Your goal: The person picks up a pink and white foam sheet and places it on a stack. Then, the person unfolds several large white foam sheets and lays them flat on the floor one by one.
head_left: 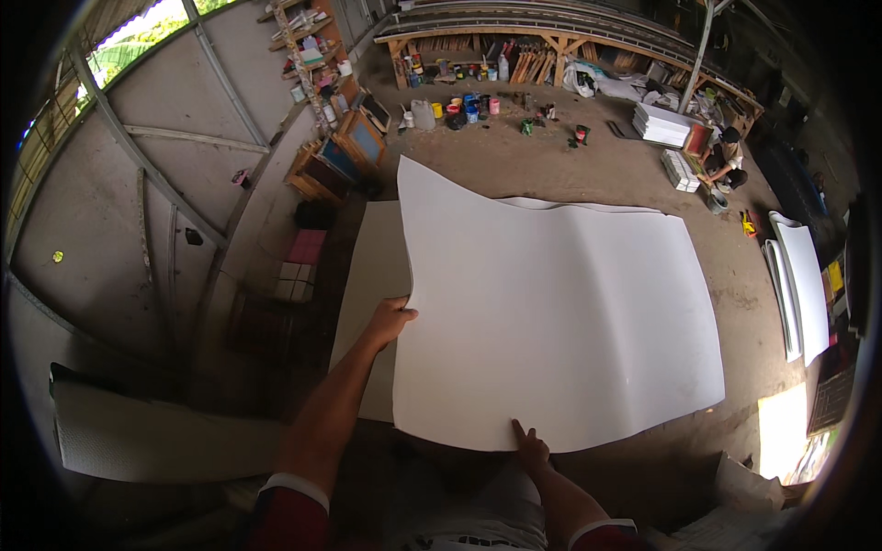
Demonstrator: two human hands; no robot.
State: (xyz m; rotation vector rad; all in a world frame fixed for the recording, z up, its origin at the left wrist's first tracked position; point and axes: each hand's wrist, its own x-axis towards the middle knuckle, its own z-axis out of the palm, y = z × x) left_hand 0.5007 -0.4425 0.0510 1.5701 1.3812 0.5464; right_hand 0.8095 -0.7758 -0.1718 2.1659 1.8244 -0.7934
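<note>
A large white sheet (514, 303), thin and flexible, spreads out in front of me. Its far left corner curls upward, and a soft bulge runs through its right half. My left hand (390, 321) is closed on the sheet's left edge, with the thumb on top. At the near edge, my right hand (531, 448) grips the sheet, one finger reaching onto its upper face and the others bent. Under its left side shows a duller, greyish-white sheet (367, 275). Further sheet edges (588, 208) show along the far side; how many lie there is hidden.
Paint pots (471, 106) stand on the floor beyond, before a long wooden bench (570, 41). Framed screens (358, 142) lean at the left wall. Far right, another person (726, 161) crouches beside a bucket (717, 199). Folded white sheets (795, 285) stand at right.
</note>
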